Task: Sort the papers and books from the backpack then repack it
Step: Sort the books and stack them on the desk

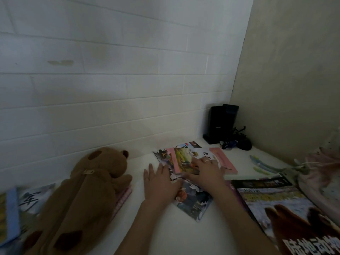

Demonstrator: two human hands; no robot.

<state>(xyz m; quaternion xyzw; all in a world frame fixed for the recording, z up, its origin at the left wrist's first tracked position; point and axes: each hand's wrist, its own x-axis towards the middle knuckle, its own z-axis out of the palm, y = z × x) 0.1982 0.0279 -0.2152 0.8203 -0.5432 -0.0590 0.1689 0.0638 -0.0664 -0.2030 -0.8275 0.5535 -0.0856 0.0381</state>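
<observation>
Head view. Nearest the camera, at 5 o'clock, a large magazine [287, 214] with a brown animal on its cover lay flat on the white tabletop [165, 232], partly cut by the frame edge. At 8 o'clock a brown plush bear backpack [82, 196] lay on its front, zipper up, resting over a pink checked booklet [123, 197] and beside blurred papers [27, 201] at 9 o'clock.

At centre sat a loose stack of picture books [191, 196]. Left hand [160, 183] lay flat, fingers straight and slightly apart, palm on the stack's left edge and fingertips on the table. Right hand [206, 173] pressed down on the pink-bordered top book [185, 159], fingers spread, curled around nothing.

Room: white brick-pattern wall [110, 70] behind the table, plain beige wall [294, 70] at 3 o'clock. In the corner, at 1 o'clock, stood a black box-shaped device [220, 124] with a dark tangle of cord [237, 140] just beside it. Pale pens [263, 164] lay at 3 o'clock, near pinkish fabric [323, 173].
</observation>
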